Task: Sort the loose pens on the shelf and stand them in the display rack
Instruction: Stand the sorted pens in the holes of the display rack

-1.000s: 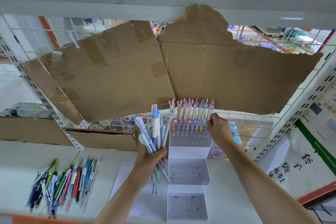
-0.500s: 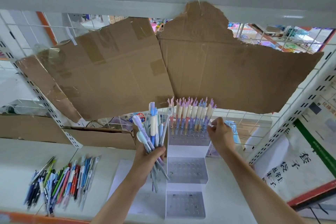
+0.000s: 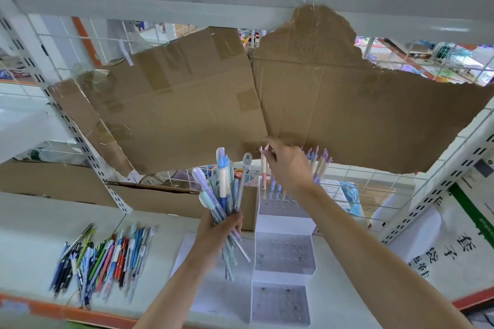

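On the white shelf (image 3: 32,256), the loose pens (image 3: 103,256) lie in a heap at the near left, well apart from the stepped display rack (image 3: 283,254), whose far tier holds a row of pastel pens (image 3: 319,165). Left hand (image 3: 217,232) has its grip closed round a bundle of pens (image 3: 226,189) just left of the rack. Right hand (image 3: 290,165) reaches over the far tier, its grip pinching the top of a pink-tipped pen (image 3: 264,168) standing at the row's left end, below torn cardboard (image 3: 267,93).

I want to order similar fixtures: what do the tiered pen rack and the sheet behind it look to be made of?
The display rack looks like clear or frosted acrylic, or a similar hard plastic, on white steps: light passes through its fronts and rows of holes show in its tops. The backing sheet is plain brown corrugated cardboard, matt, with torn ragged edges, fold creases and patches of glossy tape.
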